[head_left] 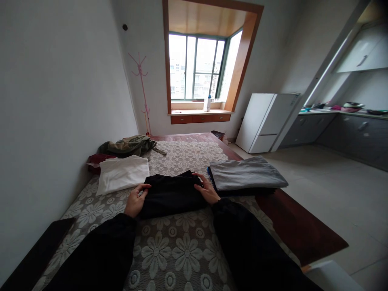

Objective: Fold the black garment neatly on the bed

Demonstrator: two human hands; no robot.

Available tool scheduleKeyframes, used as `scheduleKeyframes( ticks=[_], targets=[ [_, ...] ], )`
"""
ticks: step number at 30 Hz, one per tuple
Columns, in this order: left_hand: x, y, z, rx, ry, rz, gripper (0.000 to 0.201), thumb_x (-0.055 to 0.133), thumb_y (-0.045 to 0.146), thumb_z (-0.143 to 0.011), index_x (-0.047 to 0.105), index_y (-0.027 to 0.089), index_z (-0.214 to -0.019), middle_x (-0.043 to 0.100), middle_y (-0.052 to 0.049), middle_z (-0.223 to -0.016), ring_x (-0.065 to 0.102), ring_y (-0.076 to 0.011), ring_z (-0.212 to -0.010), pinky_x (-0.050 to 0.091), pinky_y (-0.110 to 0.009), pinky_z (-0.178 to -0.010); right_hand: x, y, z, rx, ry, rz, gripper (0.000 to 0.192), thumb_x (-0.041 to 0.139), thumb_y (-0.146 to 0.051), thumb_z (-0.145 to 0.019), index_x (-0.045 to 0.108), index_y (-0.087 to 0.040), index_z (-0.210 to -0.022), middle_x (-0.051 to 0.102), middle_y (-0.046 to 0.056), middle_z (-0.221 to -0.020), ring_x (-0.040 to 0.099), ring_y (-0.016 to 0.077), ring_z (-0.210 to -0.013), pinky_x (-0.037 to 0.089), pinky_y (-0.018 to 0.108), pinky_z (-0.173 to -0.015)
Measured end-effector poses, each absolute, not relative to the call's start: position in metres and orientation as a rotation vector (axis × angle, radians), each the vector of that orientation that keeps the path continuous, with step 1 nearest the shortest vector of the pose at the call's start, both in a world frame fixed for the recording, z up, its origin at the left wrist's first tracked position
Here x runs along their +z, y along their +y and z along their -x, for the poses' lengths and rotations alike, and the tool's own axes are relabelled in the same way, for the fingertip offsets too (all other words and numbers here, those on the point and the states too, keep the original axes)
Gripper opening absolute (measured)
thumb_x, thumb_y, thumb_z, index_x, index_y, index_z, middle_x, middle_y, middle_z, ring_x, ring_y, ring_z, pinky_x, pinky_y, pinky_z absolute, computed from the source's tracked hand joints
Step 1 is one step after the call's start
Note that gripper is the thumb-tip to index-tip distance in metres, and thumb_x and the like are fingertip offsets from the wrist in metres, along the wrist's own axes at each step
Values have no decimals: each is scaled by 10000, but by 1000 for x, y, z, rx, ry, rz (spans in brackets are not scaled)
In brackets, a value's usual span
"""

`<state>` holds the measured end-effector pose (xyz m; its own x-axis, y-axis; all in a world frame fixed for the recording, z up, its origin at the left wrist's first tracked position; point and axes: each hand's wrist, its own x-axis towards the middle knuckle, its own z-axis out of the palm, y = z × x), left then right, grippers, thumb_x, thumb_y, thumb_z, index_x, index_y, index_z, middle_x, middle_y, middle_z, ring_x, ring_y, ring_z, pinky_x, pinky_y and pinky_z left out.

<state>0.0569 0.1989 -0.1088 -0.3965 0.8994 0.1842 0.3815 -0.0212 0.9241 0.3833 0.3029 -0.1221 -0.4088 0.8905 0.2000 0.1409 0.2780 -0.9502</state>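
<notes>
- A folded black fabric garment (171,194) lies just below the middle of the frame, on a cream lace bedspread with a flower pattern (172,250) that covers the bed
- The left hand (135,200) rests at the garment's left edge, fingers curled onto the cloth with the thumb on top; whether it pinches the fabric or only presses on it is hard to tell from this angle
- The right hand (207,188) lies flat on the garment's right edge, fingers spread and stretched out over the cloth, gripping nothing
- Both forearms, in black sleeves, run down to the bottom of the frame
- A folded white cotton garment (121,173) sits just left of the black one and slightly higher in the frame, near it but seemingly not touching
- A folded grey cloth on top of a darker stack (245,174) lies right of centre, just beside the right hand
- A crumpled olive-green jacket (130,145) sits higher up on the left, with a dark red piece of cloth (95,159) beside it against the wall
- A pink coat stand (142,89) is in the upper left, by the wood-framed bay window (200,66) at top centre
- A white fridge (263,121) leans at the right of centre
</notes>
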Motion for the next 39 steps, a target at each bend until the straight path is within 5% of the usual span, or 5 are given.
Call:
scheduleKeyframes(
  ticks=[5, 12, 18, 31, 39],
  targets=[
    [-99, 194, -61, 1338, 1638, -1185, 447, 777, 414, -686, 774, 227, -1093, 785, -69, -1108, 729, -292, -1004, 584, -378, -882, -119, 305, -383, 1123, -1798, 900, 351, 618, -337, -822, 763, -270, -1135, 736, 22, -1201, 621, 284, -1199, 392, 481, -1128],
    [-92, 190, -62, 1229, 1436, -1142, 826, 888, 266, -553, 645, 230, -1342, 691, -98, -1357, 695, -294, -1174, 563, -413, -1014, -124, 308, -387, 1430, -1643, 948, 266, 685, -429, -742, 819, -206, -801, 786, 60, -855, 704, 288, -942, 517, 469, -961],
    [-94, 191, -57, 1245, 1354, -1082, 802, 888, 204, -535, 672, 253, -1307, 643, -96, -1432, 634, -314, -1280, 514, -428, -1087, -119, 307, -390, 1613, -1638, 954, 605, 738, -298, -682, 719, -265, -1286, 787, 27, -1084, 728, 273, -985, 560, 457, -939],
    [-89, 189, -46, 1075, 1352, -1241, 851, 918, 232, -563, 634, 261, -1365, 597, -115, -1483, 527, -323, -1401, 394, -470, -1188, -110, 309, -399, 1261, -1976, 882, 767, 766, -210, -649, 630, -279, -1400, 644, 35, -1410, 526, 306, -1370, 305, 487, -1220],
    [-87, 187, -49, 964, 1440, -1257, 858, 891, 353, -612, 598, 259, -1413, 519, -156, -1524, 696, -311, -1062, 600, -265, -527, -121, 312, -392, 1157, -1863, 993, 734, 708, -187, -644, 659, -267, -1372, 641, 36, -1389, 553, 307, -1314, 349, 473, -1184]
  ],
)
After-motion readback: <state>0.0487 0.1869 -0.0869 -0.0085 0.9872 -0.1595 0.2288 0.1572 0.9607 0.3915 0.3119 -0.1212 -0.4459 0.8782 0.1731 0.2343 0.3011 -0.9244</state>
